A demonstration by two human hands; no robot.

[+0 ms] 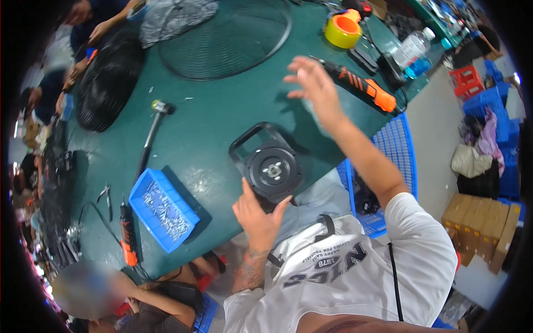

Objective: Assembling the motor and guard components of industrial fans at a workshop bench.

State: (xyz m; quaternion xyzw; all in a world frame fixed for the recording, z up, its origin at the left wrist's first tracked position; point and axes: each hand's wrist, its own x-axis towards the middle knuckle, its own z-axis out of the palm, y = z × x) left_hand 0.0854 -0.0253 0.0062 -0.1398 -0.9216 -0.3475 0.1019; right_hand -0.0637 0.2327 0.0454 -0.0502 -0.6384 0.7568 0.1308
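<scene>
Black round housing (273, 171) with a squarish loop handle (248, 134) sits by the near edge of the green tabletop (216, 105), roughly midway along it, its hub side facing up. Its long axis runs from the round body beside the near edge to the handle, which points inward across the tabletop toward the far side. The left hand (258, 216) is much the nearer one: it reaches in from beyond that near edge, so the housing lies just ahead of its fingers. Its index finger is stretched along the rim and its thumb stands apart, the span half open around the end opposite the handle; how firmly it grips, and whether the housing bears fully on the tabletop, I cannot tell. The right hand (313, 89) is raised off toward the right, fingers loosely spread and nothing visible in its grasp, well apart from the housing and close to the orange-and-black power driver (361, 86) lying near the right-hand stretch of the edge. From that hand the housing lies back toward the near edge and to the left, handle side nearer. A blue tray (150, 216) of small metal fasteners stands nearer the left-hand near corner.
</scene>
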